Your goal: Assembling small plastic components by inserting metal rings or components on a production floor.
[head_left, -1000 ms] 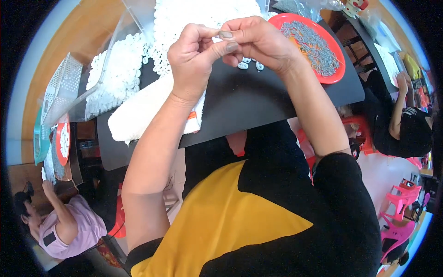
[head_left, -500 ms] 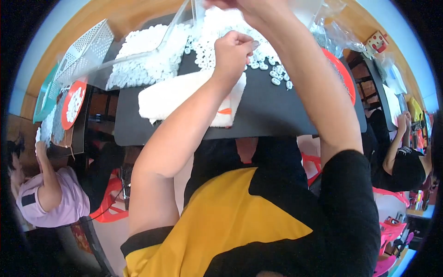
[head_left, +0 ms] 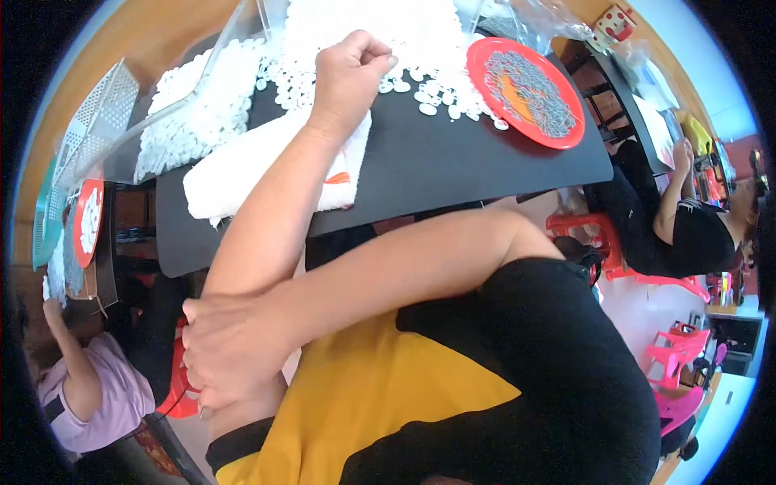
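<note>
My left hand (head_left: 352,77) is closed, thumb against curled fingers, above the near edge of a pile of small white oval pieces (head_left: 356,28). Whether anything sits in that pinch is too small to make out. My right hand (head_left: 238,347) lies across my body and wraps round my left arm near the elbow. Under my left forearm is a folded white towel (head_left: 255,158) with an orange mark. Loose white ovals with holes are scattered right of my left hand. A red plate (head_left: 529,93) of small grey metal pieces stands at the table's right.
A clear plastic bin (head_left: 174,105) and a second white heap (head_left: 194,113) are on the left. Beyond them stands a white perforated basket (head_left: 101,105). People sit working at both sides. Clear plastic bags (head_left: 541,20) lie behind the plate.
My right hand has come down from the far pile to my left elbow. My left hand stays pinched over the pile's edge. The view has shifted right, showing the whole red plate.
</note>
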`<state>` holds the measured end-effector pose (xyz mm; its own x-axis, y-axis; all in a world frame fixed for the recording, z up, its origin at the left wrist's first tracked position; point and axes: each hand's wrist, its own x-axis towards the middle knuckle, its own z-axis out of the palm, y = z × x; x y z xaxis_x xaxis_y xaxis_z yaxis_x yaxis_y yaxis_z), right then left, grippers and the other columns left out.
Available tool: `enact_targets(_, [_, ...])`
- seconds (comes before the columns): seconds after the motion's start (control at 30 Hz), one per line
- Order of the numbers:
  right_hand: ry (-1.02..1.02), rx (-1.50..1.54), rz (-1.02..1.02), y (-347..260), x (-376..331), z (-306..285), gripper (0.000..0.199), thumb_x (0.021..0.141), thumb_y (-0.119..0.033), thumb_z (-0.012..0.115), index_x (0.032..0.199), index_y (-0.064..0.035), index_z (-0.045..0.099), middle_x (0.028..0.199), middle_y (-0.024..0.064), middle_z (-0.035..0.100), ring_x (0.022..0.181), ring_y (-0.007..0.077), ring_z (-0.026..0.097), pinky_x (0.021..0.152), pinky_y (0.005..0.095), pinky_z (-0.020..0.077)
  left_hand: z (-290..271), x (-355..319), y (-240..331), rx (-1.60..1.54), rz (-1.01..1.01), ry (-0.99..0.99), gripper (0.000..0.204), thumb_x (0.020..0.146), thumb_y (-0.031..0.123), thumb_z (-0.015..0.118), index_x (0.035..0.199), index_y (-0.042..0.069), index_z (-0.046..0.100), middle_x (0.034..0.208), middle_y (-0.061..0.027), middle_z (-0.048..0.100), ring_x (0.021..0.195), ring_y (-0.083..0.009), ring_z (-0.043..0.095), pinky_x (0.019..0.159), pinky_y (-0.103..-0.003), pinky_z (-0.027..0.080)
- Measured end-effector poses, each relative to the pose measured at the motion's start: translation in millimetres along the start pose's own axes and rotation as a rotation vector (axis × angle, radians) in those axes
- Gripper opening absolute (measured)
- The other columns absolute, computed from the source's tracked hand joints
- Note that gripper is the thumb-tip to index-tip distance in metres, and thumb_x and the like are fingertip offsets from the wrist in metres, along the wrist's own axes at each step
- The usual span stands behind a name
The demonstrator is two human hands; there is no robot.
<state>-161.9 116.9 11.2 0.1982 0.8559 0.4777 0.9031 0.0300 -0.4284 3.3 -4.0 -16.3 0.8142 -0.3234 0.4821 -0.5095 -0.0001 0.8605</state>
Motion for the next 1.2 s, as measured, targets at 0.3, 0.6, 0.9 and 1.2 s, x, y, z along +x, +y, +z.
enact_targets(0.3, [0.196, -0.391, 0.204, 24.1, -102.4, -72.5, 0.023, 0.069, -0.012, 0.065, 0.092, -0.0112, 0.066, 0.092, 0.006, 0.064, 0.086, 0.0265, 0.061, 0.076, 0.0425, 0.0439, -9.3, 0.0, -6.1, 0.079, -0.121, -0.133, 0.011, 0.074, 0.008, 0.07, 0.075, -0.001, 0.064, 0.065, -0.0046, 0.06, 0.06, -0.0108, 0.054, 0.056, -0.026, 0.043])
enact_targets(0.6, [0.27, -1.013, 0.724, 71.7, -253.0, -198.7, 0.013, 0.072, -0.007, 0.069, 0.085, -0.0098, 0.068, 0.082, 0.0067, 0.061, 0.08, 0.027, 0.06, 0.07, 0.0391, 0.0468, -4.8, 6.8, -9.5, 0.148, -0.12, -0.153, 0.012, 0.073, 0.009, 0.072, 0.077, -0.001, 0.067, 0.067, -0.0067, 0.065, 0.06, -0.0116, 0.056, 0.058, -0.027, 0.046])
enact_targets(0.9, [0.183, -0.959, 0.696, 79.7, -266.1, -191.2, 0.016, 0.069, -0.012, 0.07, 0.085, -0.0115, 0.068, 0.082, 0.0045, 0.059, 0.084, 0.0263, 0.058, 0.073, 0.0405, 0.0438, -4.1, 4.6, -4.9, 0.084, -0.166, -0.153, 0.011, 0.073, 0.007, 0.071, 0.077, -0.002, 0.066, 0.066, -0.0056, 0.063, 0.06, -0.0108, 0.055, 0.058, -0.026, 0.044])
enact_targets(1.2, [0.18, -0.926, 0.7, 78.0, -266.0, -189.1, 0.015, 0.07, -0.009, 0.067, 0.085, -0.0111, 0.066, 0.08, 0.0056, 0.057, 0.084, 0.0275, 0.057, 0.073, 0.0397, 0.0427, -2.2, 0.7, -2.3, 0.114, -0.141, -0.191, 0.01, 0.076, 0.01, 0.071, 0.076, 0.001, 0.066, 0.065, -0.0038, 0.062, 0.06, -0.0101, 0.053, 0.057, -0.026, 0.044])
